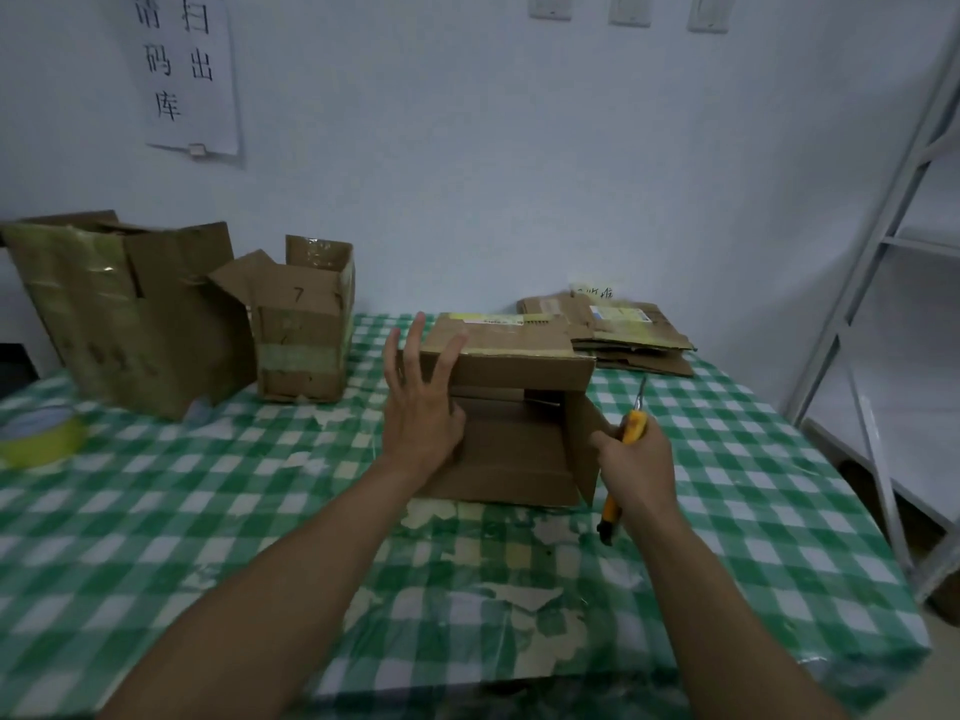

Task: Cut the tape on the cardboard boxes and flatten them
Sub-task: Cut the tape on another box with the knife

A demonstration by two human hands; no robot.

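Head view. The box in hand (514, 449) sits at the middle of the checked table (208, 511), its open end towards the wearer, flaps splayed, and a taped seam with a yellow label across its top face.

The left hand (423, 402) lies flat against the box's left side, fingers straight and spread, bracing and not grasping. The right hand (636, 462) is closed round a yellow utility knife (634, 426) just beside the box's right flap, blade pointing up and away (whether the thumb touches the flap cannot be told).

Judgement: the step is cutting the top seam. Keep the bracing fingers off the blade's line, draw the blade shallow along the tape, then fold the walls flat.

A flattened stack (623, 330) lies behind the box to the right. A large box (130, 319) and a small box (304, 335) stand uncollapsed to the left, well apart from both hands.
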